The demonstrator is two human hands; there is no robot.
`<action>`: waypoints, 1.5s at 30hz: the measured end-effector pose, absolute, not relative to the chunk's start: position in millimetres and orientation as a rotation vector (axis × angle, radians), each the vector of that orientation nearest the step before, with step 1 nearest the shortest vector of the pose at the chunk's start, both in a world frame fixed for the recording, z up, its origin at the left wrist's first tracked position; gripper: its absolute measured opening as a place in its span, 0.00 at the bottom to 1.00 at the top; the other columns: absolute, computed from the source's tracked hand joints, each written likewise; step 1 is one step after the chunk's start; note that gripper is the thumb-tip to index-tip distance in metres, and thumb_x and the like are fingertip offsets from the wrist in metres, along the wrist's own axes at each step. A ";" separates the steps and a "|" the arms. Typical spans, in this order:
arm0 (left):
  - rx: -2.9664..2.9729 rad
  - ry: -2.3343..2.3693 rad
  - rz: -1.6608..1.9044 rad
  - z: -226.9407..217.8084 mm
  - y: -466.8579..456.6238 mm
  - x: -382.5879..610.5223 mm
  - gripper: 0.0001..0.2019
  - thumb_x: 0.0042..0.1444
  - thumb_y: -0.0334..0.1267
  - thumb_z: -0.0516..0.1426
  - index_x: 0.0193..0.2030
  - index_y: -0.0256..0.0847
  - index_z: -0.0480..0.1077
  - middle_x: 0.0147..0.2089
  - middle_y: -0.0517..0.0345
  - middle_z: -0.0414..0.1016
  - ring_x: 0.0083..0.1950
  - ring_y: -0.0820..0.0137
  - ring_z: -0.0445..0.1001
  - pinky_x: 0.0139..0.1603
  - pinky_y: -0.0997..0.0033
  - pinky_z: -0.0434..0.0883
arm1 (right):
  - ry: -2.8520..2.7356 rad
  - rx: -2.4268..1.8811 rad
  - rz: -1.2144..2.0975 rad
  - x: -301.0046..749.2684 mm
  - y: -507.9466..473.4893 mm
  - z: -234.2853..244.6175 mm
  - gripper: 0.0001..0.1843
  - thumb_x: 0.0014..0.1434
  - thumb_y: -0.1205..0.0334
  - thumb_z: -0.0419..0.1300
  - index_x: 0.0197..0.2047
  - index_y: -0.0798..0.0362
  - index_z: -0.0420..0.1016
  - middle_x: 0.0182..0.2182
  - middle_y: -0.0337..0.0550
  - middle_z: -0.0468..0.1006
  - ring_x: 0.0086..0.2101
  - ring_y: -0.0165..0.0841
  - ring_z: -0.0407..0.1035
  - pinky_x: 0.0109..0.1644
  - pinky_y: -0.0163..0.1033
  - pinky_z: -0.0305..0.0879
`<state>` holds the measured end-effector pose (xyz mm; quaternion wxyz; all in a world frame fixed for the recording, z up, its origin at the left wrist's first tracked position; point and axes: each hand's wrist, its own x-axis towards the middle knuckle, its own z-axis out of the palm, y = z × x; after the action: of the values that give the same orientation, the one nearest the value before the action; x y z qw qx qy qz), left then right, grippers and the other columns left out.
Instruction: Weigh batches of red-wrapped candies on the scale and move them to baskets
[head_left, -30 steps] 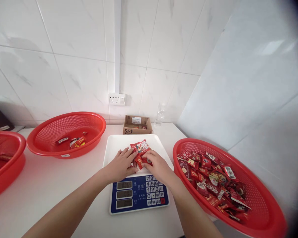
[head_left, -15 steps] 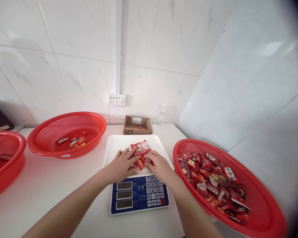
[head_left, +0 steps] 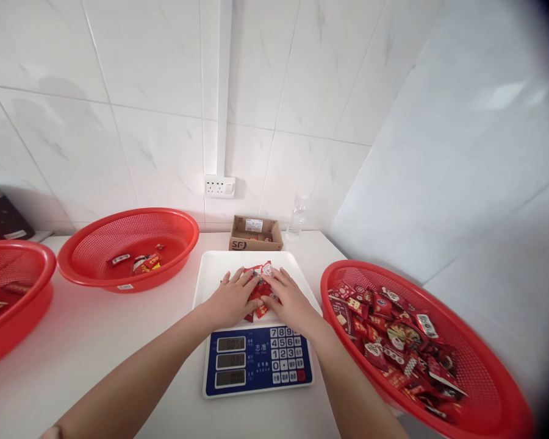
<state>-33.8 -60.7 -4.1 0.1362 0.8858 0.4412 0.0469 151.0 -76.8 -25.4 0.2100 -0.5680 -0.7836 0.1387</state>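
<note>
A small heap of red wrapped snack packets (head_left: 261,310) lies on the white pan of a digital scale (head_left: 210,268). My left hand (head_left: 235,297) rests over the heap's left side, fingers spread and stretched forward. From the right, my right hand (head_left: 289,300) covers the other side with its fingers apart, the two thumbs close together. Both hands touch the packets, and much of the heap is hidden beneath them. The scale's blue panel (head_left: 260,366) with its displays and number keys faces me.
To the right stands a red basket (head_left: 498,378) with many red snack packets. Two more red baskets, one at the back left (head_left: 91,244) and one at the left edge (head_left: 36,305), hold fewer packets. Behind the scale are a small cardboard box (head_left: 256,245) and a clear plastic bottle (head_left: 296,221).
Both hands have shifted slightly forward and spread flatter over the packets, covering more of the heap. The whole view has moved a little.
</note>
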 end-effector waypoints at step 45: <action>2.469 1.195 0.373 -9.2 -55.5 -34.6 0.19 0.61 0.40 0.47 0.57 0.40 0.63 0.63 0.48 0.63 0.65 0.59 0.60 0.62 0.56 0.60 | -2.184 -1.569 0.404 152.0 -83.8 -24.2 0.25 0.61 0.59 0.52 0.61 0.54 0.65 0.63 0.53 0.59 0.62 0.40 0.52 0.65 0.50 0.50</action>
<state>-34.6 -55.5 -9.2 0.1853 0.8764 0.4243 0.1323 152.0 -83.8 -24.2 0.2094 -0.5641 -0.7854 0.1453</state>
